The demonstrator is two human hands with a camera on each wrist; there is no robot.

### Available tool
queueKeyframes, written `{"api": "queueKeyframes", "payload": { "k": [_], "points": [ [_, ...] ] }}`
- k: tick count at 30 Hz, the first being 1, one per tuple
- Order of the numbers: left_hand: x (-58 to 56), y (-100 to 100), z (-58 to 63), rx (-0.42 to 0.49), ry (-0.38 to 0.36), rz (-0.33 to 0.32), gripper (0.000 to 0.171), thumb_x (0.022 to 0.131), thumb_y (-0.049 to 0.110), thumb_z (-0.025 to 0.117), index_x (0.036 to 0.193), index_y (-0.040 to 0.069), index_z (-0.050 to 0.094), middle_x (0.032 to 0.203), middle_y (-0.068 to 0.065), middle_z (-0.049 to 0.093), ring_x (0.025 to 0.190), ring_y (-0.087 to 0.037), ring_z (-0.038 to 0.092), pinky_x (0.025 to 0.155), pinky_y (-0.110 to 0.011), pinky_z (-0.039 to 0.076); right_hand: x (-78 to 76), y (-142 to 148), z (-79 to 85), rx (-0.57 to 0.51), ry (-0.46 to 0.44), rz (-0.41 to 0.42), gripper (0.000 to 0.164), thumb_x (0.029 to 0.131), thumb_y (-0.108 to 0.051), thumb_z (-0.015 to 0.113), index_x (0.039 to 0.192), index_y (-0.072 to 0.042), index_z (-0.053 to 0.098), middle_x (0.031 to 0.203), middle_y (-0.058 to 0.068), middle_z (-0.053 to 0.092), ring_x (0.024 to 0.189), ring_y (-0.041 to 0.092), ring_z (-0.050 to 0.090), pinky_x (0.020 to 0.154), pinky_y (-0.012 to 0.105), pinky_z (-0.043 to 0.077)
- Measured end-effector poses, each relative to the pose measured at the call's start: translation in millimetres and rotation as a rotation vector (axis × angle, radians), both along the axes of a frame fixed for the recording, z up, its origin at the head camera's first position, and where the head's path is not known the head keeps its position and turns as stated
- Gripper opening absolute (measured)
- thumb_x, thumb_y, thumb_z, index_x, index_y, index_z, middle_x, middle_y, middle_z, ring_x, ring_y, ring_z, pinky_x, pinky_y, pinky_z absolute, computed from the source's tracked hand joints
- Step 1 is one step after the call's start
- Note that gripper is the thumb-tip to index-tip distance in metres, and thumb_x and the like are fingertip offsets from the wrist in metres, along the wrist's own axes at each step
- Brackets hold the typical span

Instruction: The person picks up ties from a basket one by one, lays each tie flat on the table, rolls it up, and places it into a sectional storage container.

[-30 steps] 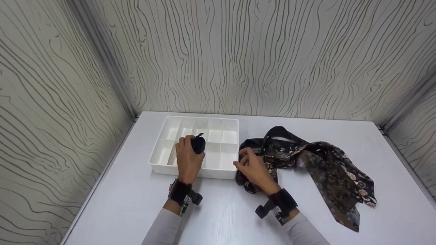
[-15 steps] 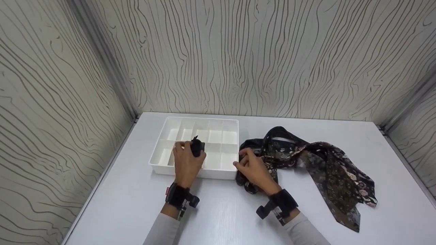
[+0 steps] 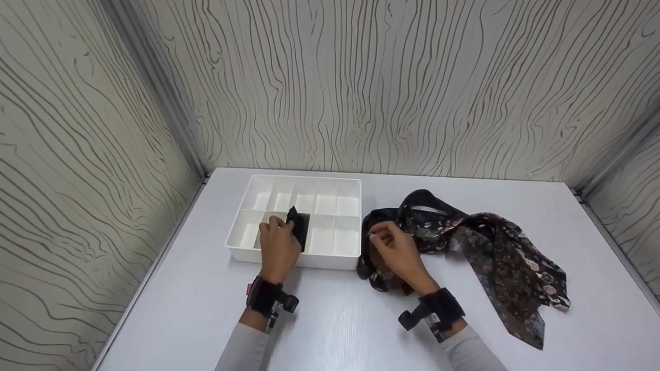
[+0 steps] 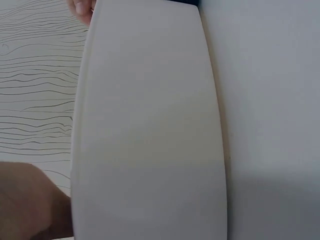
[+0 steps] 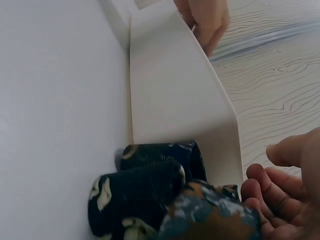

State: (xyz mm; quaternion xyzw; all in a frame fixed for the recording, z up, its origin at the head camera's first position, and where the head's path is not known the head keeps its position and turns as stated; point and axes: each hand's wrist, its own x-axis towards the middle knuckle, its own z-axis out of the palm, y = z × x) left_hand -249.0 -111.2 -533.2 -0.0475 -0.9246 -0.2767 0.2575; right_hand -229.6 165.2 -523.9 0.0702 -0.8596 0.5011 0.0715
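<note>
In the head view my left hand [image 3: 278, 250] reaches into a front compartment of the white divided tray [image 3: 322, 262]. Its fingers and thumb hold a small dark cloth roll [image 3: 298, 229] with a pointed tip sticking up, partly hidden by the hand. My right hand [image 3: 402, 257] hovers over the near end of dark floral neckties [image 3: 492, 242], just right of the tray. In the right wrist view the right fingers [image 5: 280, 185] curl loosely around nothing, beside folded loops of a floral necktie [image 5: 135, 192]. The left wrist view shows mostly the tray's front wall [image 4: 150, 120].
The tray stands on a white table [image 3: 335, 319], near the wood-grain-patterned back wall [image 3: 330, 87]. Across the table's right side the neckties lie spread and overlapping. Each wrist wears a black strap with a camera mount.
My left hand has moved down and slightly left, lowering the dark cloth roll into the compartment. My right hand has drawn away from the tray's edge, to the right, with its fingers closer together.
</note>
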Motion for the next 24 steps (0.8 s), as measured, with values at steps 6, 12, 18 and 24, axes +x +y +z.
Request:
{"api": "queueKeyframes", "payload": {
  "k": [6, 12, 18, 24],
  "points": [
    [5.0, 1.7, 1.8, -0.006, -0.038, 0.010, 0.031, 0.090, -0.006, 0.067, 0.120, -0.007, 0.076, 0.110, -0.027, 0.062, 0.093, -0.040, 0.051, 0.076, -0.047, 0.045, 9.4, 31.1, 3.5, 0.010, 0.033, -0.057, 0.015, 0.102, -0.008, 0.069, 0.117, -0.007, 0.072, 0.100, 0.007, 0.073, 0.084, 0.013, 0.062, 0.075, 0.023, 0.051],
    [21.2, 15.6, 5.2, 0.134, 0.022, -0.018, 0.021, 0.095, 0.000, 0.068, 0.113, -0.002, 0.077, 0.116, -0.023, 0.062, 0.105, -0.039, 0.049, 0.091, -0.050, 0.045, 41.1, 46.2, -4.9, 0.292, 0.077, -0.020, 0.030, 0.089, -0.033, 0.087, 0.112, -0.017, 0.075, 0.098, -0.003, 0.067, 0.088, 0.012, 0.055, 0.077, 0.029, 0.048],
    [43.8, 43.1, 9.4, 0.190, 0.088, -0.240, 0.017, 0.092, -0.007, 0.067, 0.100, 0.004, 0.077, 0.106, -0.009, 0.064, 0.099, -0.024, 0.058, 0.083, -0.034, 0.055, 61.5, 43.9, -12.5, 0.529, 0.147, 0.016, 0.039, 0.080, -0.029, 0.092, 0.113, -0.014, 0.076, 0.109, 0.000, 0.069, 0.097, 0.017, 0.059, 0.083, 0.040, 0.053],
    [73.9, 80.0, 4.8, 0.183, -0.099, -0.606, 0.038, 0.090, -0.003, 0.073, 0.126, 0.006, 0.069, 0.120, -0.006, 0.062, 0.092, -0.013, 0.068, 0.075, -0.018, 0.058, 66.3, 33.7, -7.4, 0.291, 0.171, 0.059, 0.017, 0.091, -0.011, 0.083, 0.105, -0.013, 0.074, 0.097, -0.004, 0.069, 0.082, 0.008, 0.062, 0.071, 0.030, 0.054]
  ]
}}
